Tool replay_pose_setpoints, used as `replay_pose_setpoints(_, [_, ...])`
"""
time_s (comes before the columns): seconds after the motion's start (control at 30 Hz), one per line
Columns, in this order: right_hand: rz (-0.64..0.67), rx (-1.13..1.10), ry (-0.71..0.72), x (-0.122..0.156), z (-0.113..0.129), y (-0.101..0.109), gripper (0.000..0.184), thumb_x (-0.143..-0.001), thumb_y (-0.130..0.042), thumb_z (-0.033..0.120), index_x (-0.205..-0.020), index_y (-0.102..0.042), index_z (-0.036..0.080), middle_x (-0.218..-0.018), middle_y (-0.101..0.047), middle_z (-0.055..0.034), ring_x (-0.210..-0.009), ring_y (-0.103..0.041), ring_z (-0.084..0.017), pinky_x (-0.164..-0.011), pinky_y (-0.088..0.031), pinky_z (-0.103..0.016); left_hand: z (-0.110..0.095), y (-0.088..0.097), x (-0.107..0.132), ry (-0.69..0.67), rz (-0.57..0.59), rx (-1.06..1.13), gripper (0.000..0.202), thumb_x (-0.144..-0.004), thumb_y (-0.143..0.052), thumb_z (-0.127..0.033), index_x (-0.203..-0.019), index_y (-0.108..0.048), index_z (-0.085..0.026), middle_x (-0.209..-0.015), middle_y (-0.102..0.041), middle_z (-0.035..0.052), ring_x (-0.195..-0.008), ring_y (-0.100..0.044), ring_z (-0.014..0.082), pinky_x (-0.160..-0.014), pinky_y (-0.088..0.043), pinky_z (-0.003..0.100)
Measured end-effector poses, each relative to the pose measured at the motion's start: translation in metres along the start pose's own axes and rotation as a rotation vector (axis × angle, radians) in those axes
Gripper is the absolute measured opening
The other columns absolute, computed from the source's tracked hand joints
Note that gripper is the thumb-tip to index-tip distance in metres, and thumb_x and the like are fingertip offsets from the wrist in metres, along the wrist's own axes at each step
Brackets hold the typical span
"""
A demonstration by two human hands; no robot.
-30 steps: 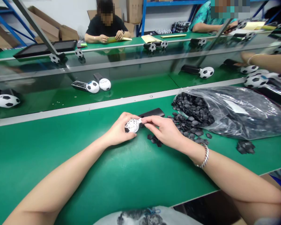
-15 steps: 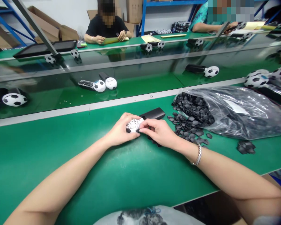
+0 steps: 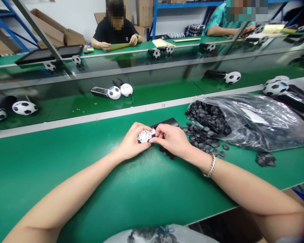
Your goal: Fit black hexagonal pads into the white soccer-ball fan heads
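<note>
Gripping a white lattice ball shell [image 3: 144, 136] near the centre of the frame, the left hand [image 3: 130, 143] curls its fingers around the shell's near side and holds it just above the green table [image 3: 66, 162]. The right hand [image 3: 173, 140] meets it from the right, thumb and forefinger pinched closed against the shell's right edge; what lies between those fingertips is too small to tell. A silver bracelet [image 3: 210, 165] circles the right wrist. Just behind the hands a black handle [image 3: 167, 122] lies flat on the table. To the right of centre, loose black patches [image 3: 202, 140] spill from the mouth of a clear plastic bag [image 3: 255, 121], and a small separate heap [image 3: 266, 159] sits near the table's right edge. Across the upper half of the frame a conveyor belt [image 3: 154, 92] carries finished football-headed pieces [image 3: 114, 92]. Along the top of the frame, two other people sit at the far table [image 3: 142, 45].
</note>
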State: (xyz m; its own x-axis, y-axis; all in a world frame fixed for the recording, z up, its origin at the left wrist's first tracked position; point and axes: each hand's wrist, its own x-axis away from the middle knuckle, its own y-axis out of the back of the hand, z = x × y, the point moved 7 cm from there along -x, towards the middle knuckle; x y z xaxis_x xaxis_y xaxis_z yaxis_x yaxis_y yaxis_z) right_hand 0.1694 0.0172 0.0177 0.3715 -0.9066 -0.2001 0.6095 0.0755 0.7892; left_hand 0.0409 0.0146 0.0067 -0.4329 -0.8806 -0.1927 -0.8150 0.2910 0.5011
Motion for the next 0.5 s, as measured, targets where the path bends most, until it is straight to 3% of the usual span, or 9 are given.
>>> replay_pose_setpoints(0.07, [-0.020,0.134,0.137,-0.008,0.001,0.007,0.040,-0.068,-0.073,0.046,-0.093,-0.059,0.018,-0.097,-0.062,-0.0071,-0.092,-0.055,-0.024,-0.072,-0.040,-0.032,0.000,-0.001,-0.001,-0.019,0.026,0.002,0.038,-0.065,-0.067,-0.017,-0.101,-0.057,-0.020,-0.103,-0.048,0.0046,-0.101,-0.047,0.0221,-0.097,-0.038,0.039])
replay_pose_setpoints(0.13, [0.089,0.203,0.245,-0.018,-0.003,0.005,0.062,-0.061,-0.075,0.053,-0.108,-0.056,0.018,-0.114,-0.056,-0.0108,-0.106,-0.049,-0.030,-0.084,-0.037,-0.040,0.006,-0.001,-0.005,0.009,0.077,0.048,0.042,-0.065,-0.070,-0.021,-0.105,-0.056,-0.020,-0.105,-0.050,0.0048,-0.101,-0.049,0.0228,-0.097,-0.039,0.039])
replay_pose_setpoints(0.23, [0.294,0.205,0.253,-0.033,-0.016,0.001,0.054,-0.065,-0.074,0.048,-0.107,-0.058,0.019,-0.106,-0.061,-0.0080,-0.097,-0.056,-0.027,-0.082,-0.040,-0.038,0.024,0.014,-0.018,0.068,0.120,0.164,0.058,-0.067,-0.073,-0.034,-0.118,-0.047,-0.020,-0.116,-0.049,0.0075,-0.106,-0.048,0.0245,-0.095,-0.041,0.039])
replay_pose_setpoints(0.3, [0.307,0.200,0.210,-0.049,-0.028,0.007,0.045,-0.067,-0.073,0.042,-0.104,-0.060,0.018,-0.099,-0.064,-0.0060,-0.089,-0.059,-0.025,-0.075,-0.043,-0.032,0.038,0.043,-0.033,0.050,0.022,0.129,0.063,-0.071,-0.069,-0.040,-0.124,-0.041,-0.020,-0.125,-0.044,0.0085,-0.115,-0.043,0.0252,-0.097,-0.040,0.038])
replay_pose_setpoints(0.4, [0.204,0.226,0.090,-0.086,-0.055,0.027,0.048,-0.067,-0.072,0.044,-0.105,-0.061,0.018,-0.099,-0.064,-0.0058,-0.088,-0.059,-0.025,-0.073,-0.045,-0.030,0.065,0.103,-0.060,0.077,-0.244,-0.235,0.057,-0.078,-0.059,-0.037,-0.126,-0.037,-0.018,-0.128,-0.041,0.0089,-0.119,-0.039,0.0247,-0.096,-0.041,0.037])
replay_pose_setpoints(0.5, [0.072,0.331,-0.072,-0.135,-0.095,0.049,0.055,-0.069,-0.069,0.047,-0.112,-0.058,0.016,-0.109,-0.062,-0.0086,-0.096,-0.057,-0.027,-0.079,-0.044,-0.032,0.091,0.145,-0.091,0.159,-0.300,-0.554,0.054,-0.074,-0.057,-0.025,-0.125,-0.040,-0.015,-0.125,-0.044,0.0097,-0.116,-0.040,0.0273,-0.099,-0.038,0.041])
